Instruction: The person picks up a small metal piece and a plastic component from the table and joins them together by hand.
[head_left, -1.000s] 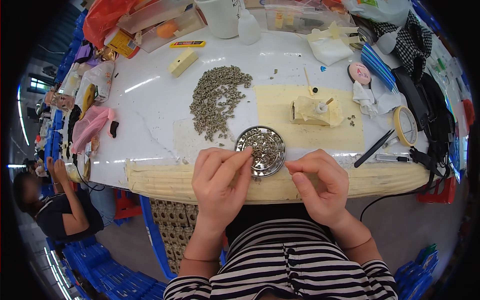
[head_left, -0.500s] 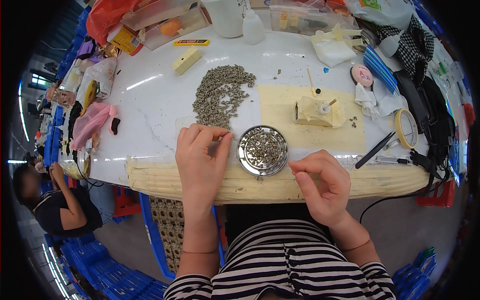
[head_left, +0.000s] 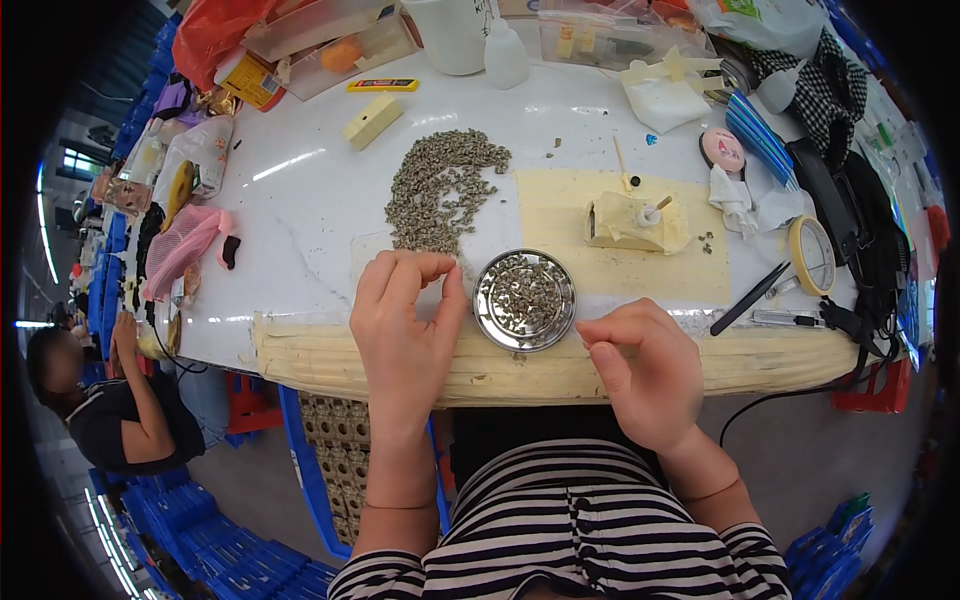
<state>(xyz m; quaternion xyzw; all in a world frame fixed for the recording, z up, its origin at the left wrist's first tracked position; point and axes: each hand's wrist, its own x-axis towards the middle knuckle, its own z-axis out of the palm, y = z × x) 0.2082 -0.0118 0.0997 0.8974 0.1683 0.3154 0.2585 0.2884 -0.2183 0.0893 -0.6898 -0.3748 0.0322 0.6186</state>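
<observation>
A round shiny metal dish (head_left: 480,325) holds many small grey metal-looking pieces (head_left: 527,292). Just left of the dish, my left hand (head_left: 405,315) is bent with thumb and forefinger tips brought together. Its fingertips are beside the lower end of a large heap of the same small pieces (head_left: 425,185). On the dish's other side, my right hand (head_left: 648,365) is curled, thumb and forefinger close together near the rim. Whatever either pinch holds is too small to make out.
A tape-wrapped block (head_left: 625,225) with a short stick stands on yellow paper (head_left: 560,270). Black tweezers (head_left: 750,300), a tape roll (head_left: 812,257) and a utility knife (head_left: 790,319) lie at right. Padded tape covers the table edge (head_left: 310,350). A co-worker (head_left: 130,415) sits far left.
My left hand has shifted very slightly, its thumb and forefinger staying together. The right hand holds nearly the same place. At the left, the co-worker's hand has moved a little.
</observation>
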